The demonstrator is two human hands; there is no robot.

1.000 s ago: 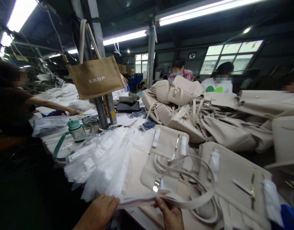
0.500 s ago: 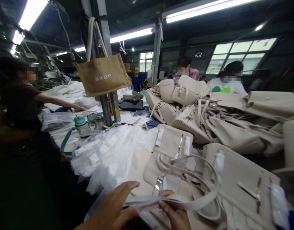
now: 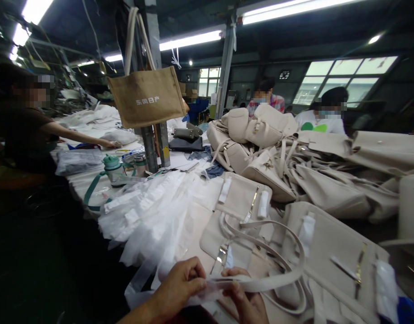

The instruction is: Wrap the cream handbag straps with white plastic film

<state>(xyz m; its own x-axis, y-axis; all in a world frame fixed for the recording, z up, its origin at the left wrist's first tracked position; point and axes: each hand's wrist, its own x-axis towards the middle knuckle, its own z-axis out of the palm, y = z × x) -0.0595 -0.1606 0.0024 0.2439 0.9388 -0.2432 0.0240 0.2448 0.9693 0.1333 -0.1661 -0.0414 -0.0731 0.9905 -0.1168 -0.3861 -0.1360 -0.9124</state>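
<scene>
At the bottom centre, my left hand (image 3: 179,283) is closed, thumb and fingers pinched on a thin translucent white wrap (image 3: 214,289) around the end of a beige bag strap (image 3: 277,282). Just to its right, my right hand (image 3: 247,300) is closed on the same strap, thumb on top and fingers behind. The strap loops off to the right over a beige handbag (image 3: 210,238) that lies flat with a gold-coloured buckle (image 3: 222,253). Another beige bag (image 3: 331,252), with white wrapping on its straps, lies at the right.
White plastic bags (image 3: 149,216) spread to the left. Beige bags (image 3: 270,157) pile up behind. A teal-lidded bottle (image 3: 114,171) stands near a post with a hanging brown tote bag (image 3: 147,96). A co-worker's arm (image 3: 75,132) reaches over the table at left.
My left hand's fingers were spread beside the strap and have closed on the wrap at its end. My right hand keeps its hold on the strap. The view has shifted slightly.
</scene>
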